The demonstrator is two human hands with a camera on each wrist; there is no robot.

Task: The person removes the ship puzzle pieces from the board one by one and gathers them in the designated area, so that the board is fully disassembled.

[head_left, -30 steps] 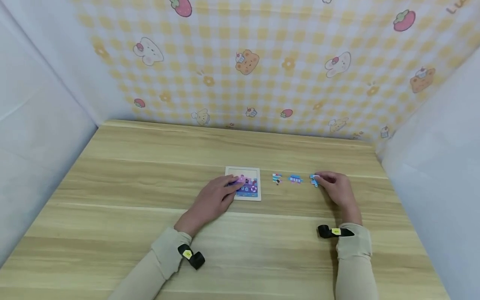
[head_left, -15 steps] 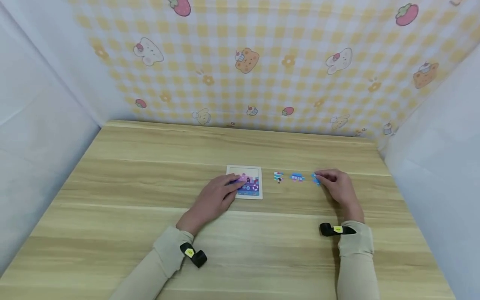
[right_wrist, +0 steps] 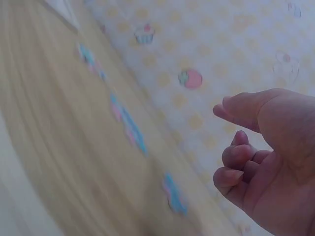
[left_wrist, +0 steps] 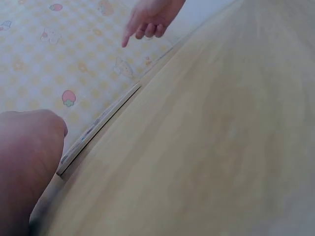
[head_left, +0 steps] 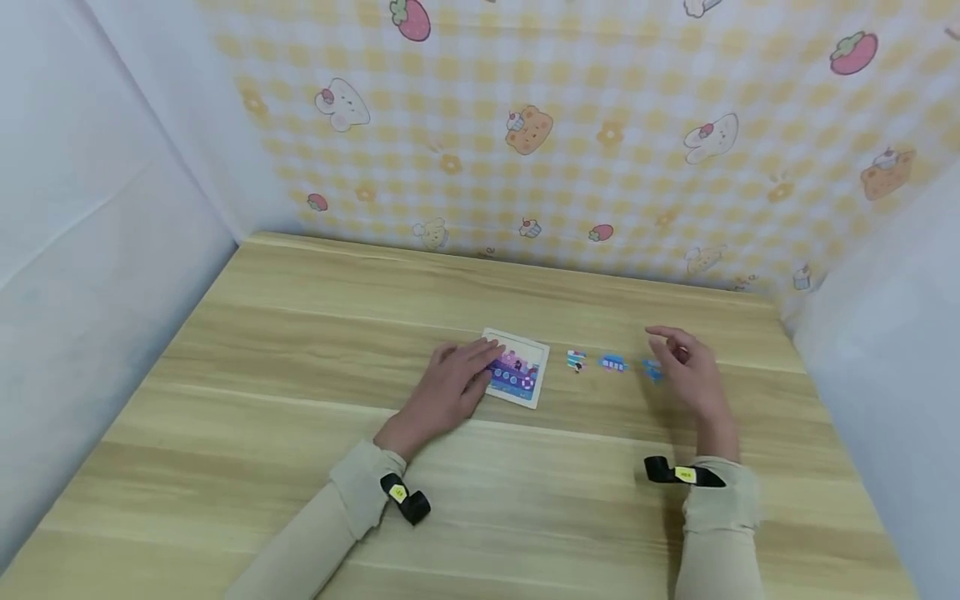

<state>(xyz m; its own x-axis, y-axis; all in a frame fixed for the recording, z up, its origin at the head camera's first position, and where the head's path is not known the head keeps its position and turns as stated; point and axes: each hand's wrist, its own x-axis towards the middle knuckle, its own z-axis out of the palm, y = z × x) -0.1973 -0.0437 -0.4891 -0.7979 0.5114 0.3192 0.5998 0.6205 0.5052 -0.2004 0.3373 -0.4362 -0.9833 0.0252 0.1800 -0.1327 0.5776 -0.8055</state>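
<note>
A small white-framed puzzle board (head_left: 542, 367) with a purple and blue picture lies tilted on the table. My left hand (head_left: 447, 392) rests on its left side, fingers fairly straight over the edge. To the right lie three loose pieces in a row: a striped one (head_left: 576, 360), a blue one with windows (head_left: 613, 363) and another blue one (head_left: 652, 370). Above and beside this last piece hovers my right hand (head_left: 692, 373), holding nothing; in the right wrist view the hand (right_wrist: 275, 152) has thumb and index finger extended and its other fingers bent.
The wooden table (head_left: 300, 350) reaches back to a yellow checked cloth (head_left: 480, 192) with cartoon prints. White sheets hang at the left (head_left: 97, 250) and right (head_left: 892, 333). Each wrist carries a black strap-on camera.
My right hand has let go of the rightmost piece and lifted off it. The board has turned slightly clockwise under my left hand, whose fingers lie higher on it. The head view has shifted.
</note>
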